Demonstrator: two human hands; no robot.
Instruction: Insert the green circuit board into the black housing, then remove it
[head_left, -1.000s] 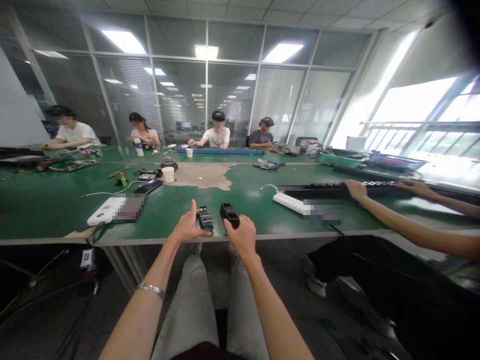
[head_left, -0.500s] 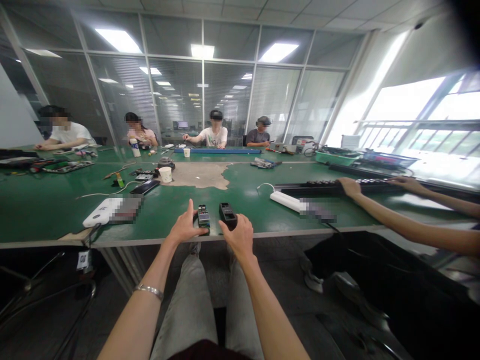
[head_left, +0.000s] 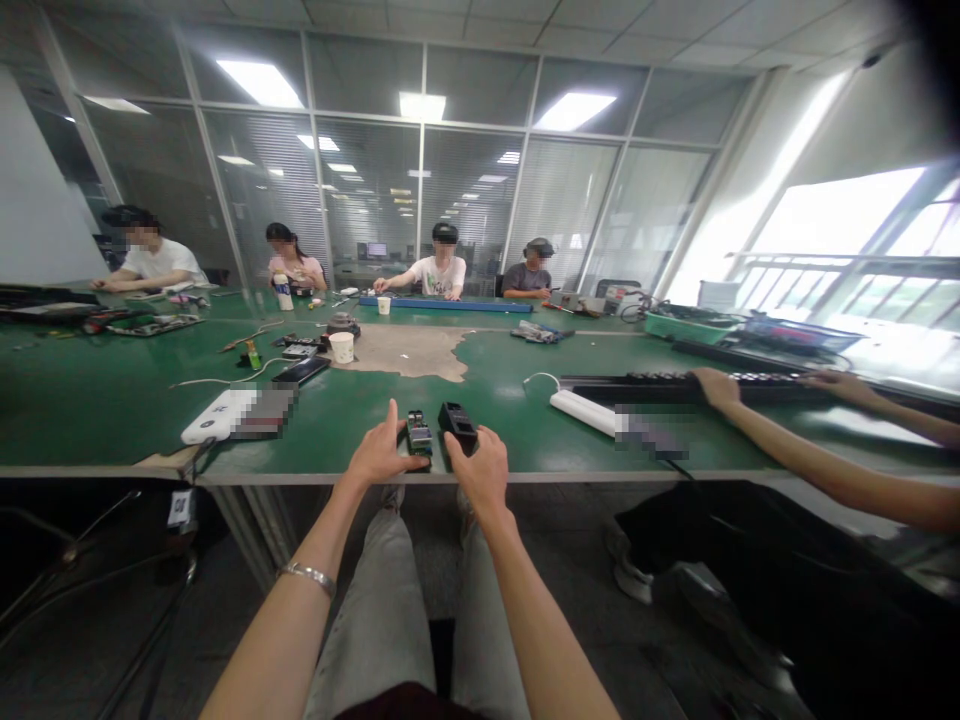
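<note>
A small circuit board (head_left: 420, 432) with a grey block on it lies near the front edge of the green table. My left hand (head_left: 380, 448) is beside it on the left, thumb and fingers spread, the thumb at the board's near end. Right of the board is a black plastic housing (head_left: 456, 424). My right hand (head_left: 481, 462) has its thumb and fingers around the near end of that housing.
On the green table (head_left: 495, 440), a white power bank (head_left: 217, 415) and a phone (head_left: 301, 370) lie left, near a paper cup (head_left: 342, 348). A white bar-shaped device (head_left: 585, 412) lies right, near a neighbour's hands (head_left: 716, 388) on a long black rail. Several people sit across.
The view has shifted slightly, so the scene sits a little further right. My right thumb now lies further over the black housing. My left hand keeps its place by the board.
</note>
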